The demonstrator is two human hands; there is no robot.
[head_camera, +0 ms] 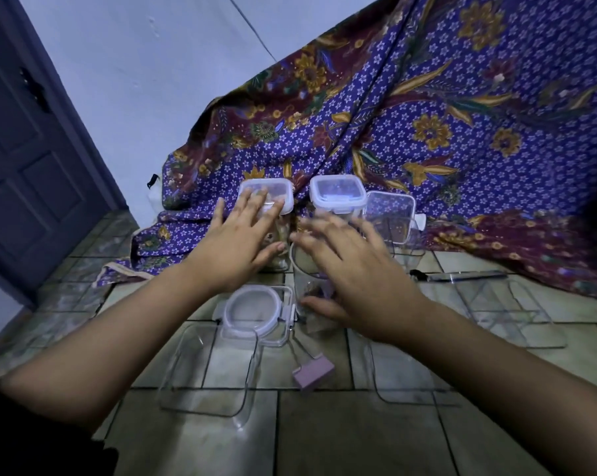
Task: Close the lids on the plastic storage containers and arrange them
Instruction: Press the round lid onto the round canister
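left hand (236, 245) flat on lidded container (267, 195) | right hand (355, 273) spread, blurred

Two lidded containers (267, 197) (338, 194) stand side by side at frame centre, against the draped cloth (462, 115). Right of them stands an open container (391, 214). Below, a round lid (255, 312) lies on the tiled floor (324, 434).

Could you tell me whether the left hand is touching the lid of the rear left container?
Touching. In the head view the left hand lies flat, its fingertips overlapping the near edge of the container's lid with no gap visible between them.
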